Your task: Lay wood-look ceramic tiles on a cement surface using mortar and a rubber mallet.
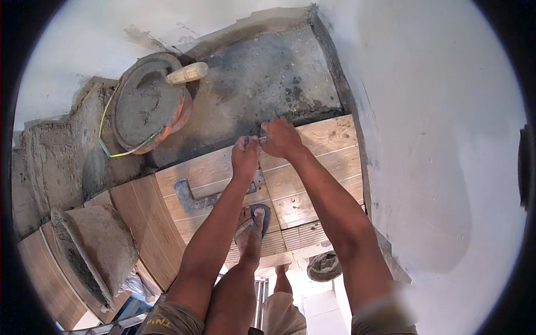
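My two hands meet at the far edge of the wood-look floor tiles (pixel 312 153), over the joint between two of them. My left hand (pixel 244 159) is closed, its fingertips pinched near the edge. Beside it my right hand (pixel 281 138) is also closed, fingers curled over the tile edge. Whatever lies between the fingers is too small or hidden to name. Left of my left forearm, a grey, mortar-smeared angled tool (pixel 192 200) rests on the tiles, partly covered by the arm. Past the hands lies rough grey concrete (pixel 251 72).
An orange-rimmed bucket (pixel 181 114) of wet mortar stands far left, a wooden-handled tool (pixel 187 73) in it. A cement-caked container (pixel 106 240) lies lower left. White wall (pixel 424 139) bounds the right. My sandalled foot (pixel 249 237) is on the step; a dark bucket (pixel 324 267) sits below.
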`<state>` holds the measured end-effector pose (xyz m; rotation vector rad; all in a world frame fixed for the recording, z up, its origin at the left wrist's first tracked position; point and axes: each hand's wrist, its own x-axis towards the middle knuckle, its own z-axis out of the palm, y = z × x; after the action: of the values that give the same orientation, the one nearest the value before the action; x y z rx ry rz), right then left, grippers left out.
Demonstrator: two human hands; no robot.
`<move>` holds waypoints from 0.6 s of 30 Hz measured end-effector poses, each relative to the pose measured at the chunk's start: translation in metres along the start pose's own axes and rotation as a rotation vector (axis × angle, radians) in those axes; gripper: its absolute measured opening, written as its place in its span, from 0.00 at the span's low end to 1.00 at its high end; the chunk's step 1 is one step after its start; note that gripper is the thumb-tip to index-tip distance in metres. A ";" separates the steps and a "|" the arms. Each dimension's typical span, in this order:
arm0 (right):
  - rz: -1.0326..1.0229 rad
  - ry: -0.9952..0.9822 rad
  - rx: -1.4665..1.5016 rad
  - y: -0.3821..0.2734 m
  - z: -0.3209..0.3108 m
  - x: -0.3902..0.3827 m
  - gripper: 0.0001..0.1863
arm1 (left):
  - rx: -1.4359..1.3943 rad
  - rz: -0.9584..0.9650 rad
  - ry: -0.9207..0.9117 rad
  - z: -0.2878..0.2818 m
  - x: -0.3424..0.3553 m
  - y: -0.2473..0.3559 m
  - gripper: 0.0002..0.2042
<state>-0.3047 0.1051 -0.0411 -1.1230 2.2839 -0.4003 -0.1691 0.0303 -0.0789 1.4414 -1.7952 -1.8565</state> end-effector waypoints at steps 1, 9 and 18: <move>-0.014 0.007 0.003 0.001 -0.003 0.003 0.18 | -0.164 -0.037 -0.002 0.002 0.002 0.000 0.15; -0.101 0.036 0.009 0.007 -0.028 -0.014 0.16 | -0.217 -0.007 -0.005 0.011 -0.028 -0.012 0.15; 0.239 -0.123 -0.322 0.081 -0.140 -0.062 0.24 | -0.419 -0.031 0.046 0.021 -0.044 0.001 0.17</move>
<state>-0.4091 0.2060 0.0532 -0.9730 2.3894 0.1305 -0.1626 0.0749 -0.0606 1.3427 -1.2648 -2.0381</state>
